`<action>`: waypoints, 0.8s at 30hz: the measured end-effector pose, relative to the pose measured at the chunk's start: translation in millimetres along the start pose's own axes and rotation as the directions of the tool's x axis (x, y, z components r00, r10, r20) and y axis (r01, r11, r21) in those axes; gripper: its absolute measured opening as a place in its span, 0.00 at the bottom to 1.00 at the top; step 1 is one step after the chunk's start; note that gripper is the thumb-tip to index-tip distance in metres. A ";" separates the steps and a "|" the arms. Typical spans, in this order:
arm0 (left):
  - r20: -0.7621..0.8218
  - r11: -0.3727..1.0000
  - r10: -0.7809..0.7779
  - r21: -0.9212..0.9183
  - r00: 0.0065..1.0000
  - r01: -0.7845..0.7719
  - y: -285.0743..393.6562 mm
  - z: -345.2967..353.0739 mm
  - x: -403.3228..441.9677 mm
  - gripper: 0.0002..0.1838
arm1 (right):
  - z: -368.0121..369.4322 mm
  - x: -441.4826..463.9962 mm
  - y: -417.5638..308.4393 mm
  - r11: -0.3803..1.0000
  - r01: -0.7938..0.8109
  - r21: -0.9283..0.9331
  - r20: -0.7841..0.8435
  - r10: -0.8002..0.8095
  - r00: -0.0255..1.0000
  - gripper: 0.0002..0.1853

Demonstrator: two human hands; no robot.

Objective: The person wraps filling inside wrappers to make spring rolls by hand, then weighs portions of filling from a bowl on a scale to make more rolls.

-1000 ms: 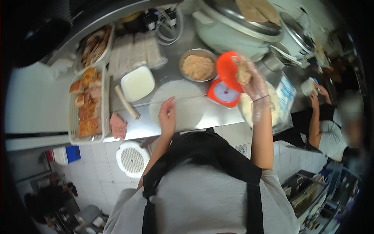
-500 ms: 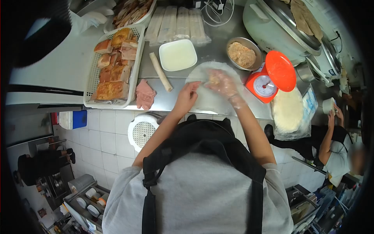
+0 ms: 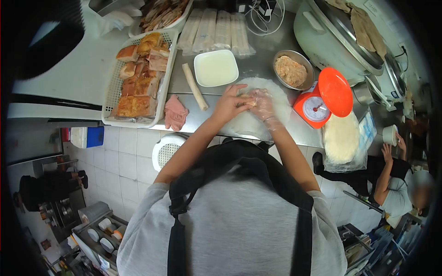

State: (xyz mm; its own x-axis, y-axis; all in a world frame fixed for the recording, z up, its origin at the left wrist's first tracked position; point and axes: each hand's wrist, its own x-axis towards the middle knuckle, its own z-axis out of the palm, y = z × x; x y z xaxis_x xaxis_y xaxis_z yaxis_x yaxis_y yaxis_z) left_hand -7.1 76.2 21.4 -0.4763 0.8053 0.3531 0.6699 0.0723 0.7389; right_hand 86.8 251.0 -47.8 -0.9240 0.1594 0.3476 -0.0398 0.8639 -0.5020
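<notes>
A large round translucent wrapper sheet lies on the steel counter under both of my hands. My right hand wears a clear plastic glove and closes around a small lump of minced filling. From the left, my bare left hand meets it, thumb and fingertips pinching at that same lump. The fingers partly hide the lump. Behind, a metal bowl holds more of the orange-pink filling. A square white dish of pale liquid and a pale rolling pin lie to the left.
Right stand a red kitchen scale and bagged white wrapper sheets. Left are a basket rim around browned meat slabs and a pink cloth. Wrapped packs and a large cooker sit behind. A co-worker is right.
My left hand has moved right until its fingertips meet the gloved right hand at the filling. The gloved fingers have drawn together. The whole view has shifted slightly.
</notes>
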 end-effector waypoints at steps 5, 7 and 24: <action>0.033 0.997 -0.025 0.078 0.999 0.022 -12.7 3.3 1.3 0.21 | -35.9 0.7 -19.9 0.991 -0.091 0.094 0.035 0.088 0.995 0.25; 0.029 0.997 -0.047 0.058 0.998 0.046 -20.6 7.5 3.0 0.21 | -44.7 -3.2 -8.2 0.993 -0.085 0.085 0.078 0.078 0.994 0.29; 0.014 0.956 -0.199 -0.219 0.980 0.197 -26.3 -2.4 -0.5 0.18 | -3.7 12.8 -8.5 0.985 -0.072 0.157 0.059 0.064 0.996 0.25</action>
State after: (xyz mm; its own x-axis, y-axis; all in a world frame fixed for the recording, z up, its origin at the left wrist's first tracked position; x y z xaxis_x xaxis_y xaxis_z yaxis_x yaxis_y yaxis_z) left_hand -25.8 72.5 3.1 -0.5922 0.7828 0.1910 0.4215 0.0989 0.9014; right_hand 76.7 247.4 -36.2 -0.9455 0.1857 0.2676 -0.0322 0.7644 -0.6440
